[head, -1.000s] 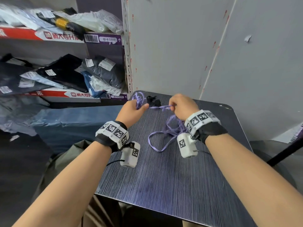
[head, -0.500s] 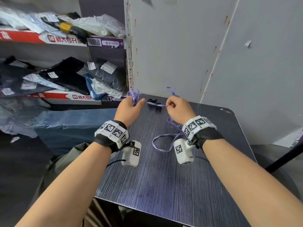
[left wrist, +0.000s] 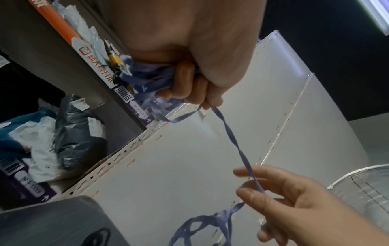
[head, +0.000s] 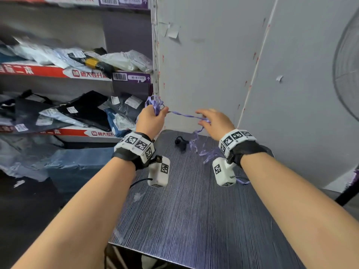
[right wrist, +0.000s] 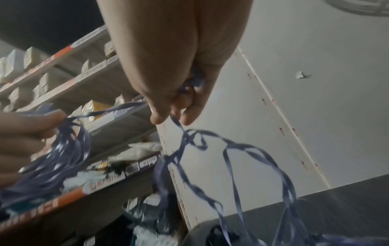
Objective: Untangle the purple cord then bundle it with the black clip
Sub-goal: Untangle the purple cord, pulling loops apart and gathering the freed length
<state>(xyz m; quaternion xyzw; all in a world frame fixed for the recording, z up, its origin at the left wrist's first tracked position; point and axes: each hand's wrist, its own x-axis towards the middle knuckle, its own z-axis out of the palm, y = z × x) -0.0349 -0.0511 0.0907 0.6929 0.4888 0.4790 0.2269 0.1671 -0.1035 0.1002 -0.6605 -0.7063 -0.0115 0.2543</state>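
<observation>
Left hand: the left hand (head: 150, 118) was raised above the far left corner of the table, fist clenched round a gathered wad of the purple cord (head: 183, 114), loops of it sprouting above the knuckles.
Left fingers: in the left wrist view the fingers (left wrist: 185, 78) were curled tight over the bunched ribbon, with one strand leaving the fist by the thumb.
Right hand: the right hand (head: 216, 122) was held up to the right of the other, apart from it, fingers loosely bent, the cord pinched lightly between fingertips and thumb.
Span: a single twisted length ran taut from fist to fingertips.
Loose cord: from the right hand the rest dropped in tangled loops, with a knot just under the fingertips, down to the far part of the table, beneath the right wrist.
Black clip: the black clip (head: 179, 142) lay on the table near its far edge, below and between the two hands, just left of the hanging loops; I could not tell whether the cord touched it.
Table: the table (head: 194, 220) was dark and finely striped.
Wall: pale panels (head: 213, 65) stood behind the table.
Shelves: to the left, shelves (head: 77, 74) held bagged parcels.
Fan: a wire fan guard (head: 347, 70) showed at the far right.
</observation>
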